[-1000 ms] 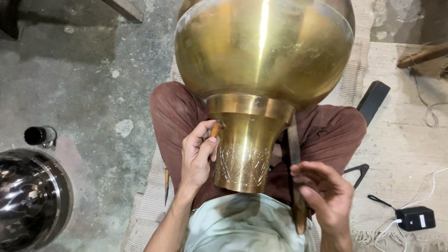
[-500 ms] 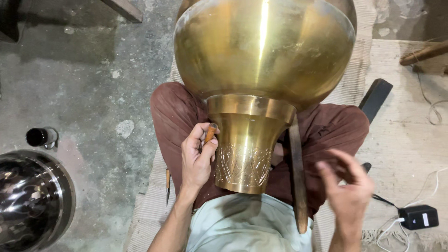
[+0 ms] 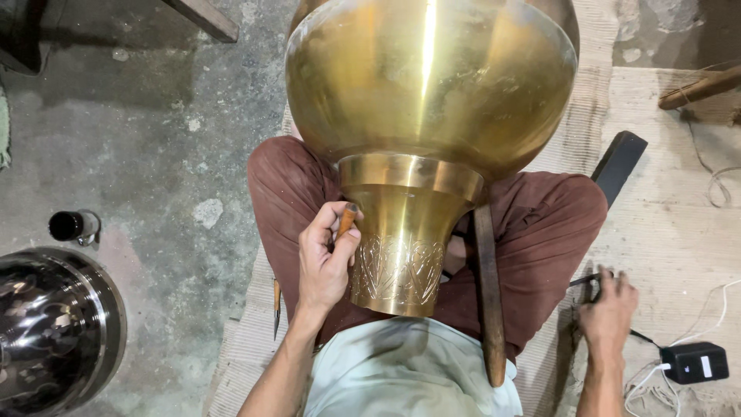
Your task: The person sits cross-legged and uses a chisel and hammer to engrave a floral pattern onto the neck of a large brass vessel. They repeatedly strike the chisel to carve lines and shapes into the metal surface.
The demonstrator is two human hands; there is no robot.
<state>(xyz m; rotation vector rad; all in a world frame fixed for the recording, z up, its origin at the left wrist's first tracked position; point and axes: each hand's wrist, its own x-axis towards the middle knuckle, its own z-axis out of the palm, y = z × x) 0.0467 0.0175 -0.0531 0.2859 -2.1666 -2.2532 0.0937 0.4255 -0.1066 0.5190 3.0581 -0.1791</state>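
Big brass vessel (image 3: pixel 428 85) lies across the person's lap, round body away from them, flared neck (image 3: pixel 405 239) pointing back toward the torso. Neck rim carries an engraved leaf band on its lower part.

L hand (image 3: pixel 324 262) is closed round a wooden-handled chisel (image 3: pixel 347 218), fingers curled, thumb side pressed against the neck's left flank. Only the handle's top end shows above the fingers; tip hidden behind the hand, so contact w/ the brass can't be told. Chisel sits just left of the neck, above the engraved band.

R hand (image 3: pixel 610 309) is well off to the right, down on the woven mat (image 3: pixel 664 216) near its right edge, fingers bent over a dark metal tool (image 3: pixel 588 283). Whether it's actually clamped or only resting on it: can't tell.

A long wooden stick (image 3: pixel 488 293) leans along the right thigh, just beside the neck. Another chisel (image 3: pixel 276 305) lies at the mat's left edge. Black adapter (image 3: pixel 695 361) w/ white cable at the mat's lower right corner. Steel pot (image 3: pixel 50 332) and small black cylinder (image 3: pixel 73 226) on the concrete floor, far left.
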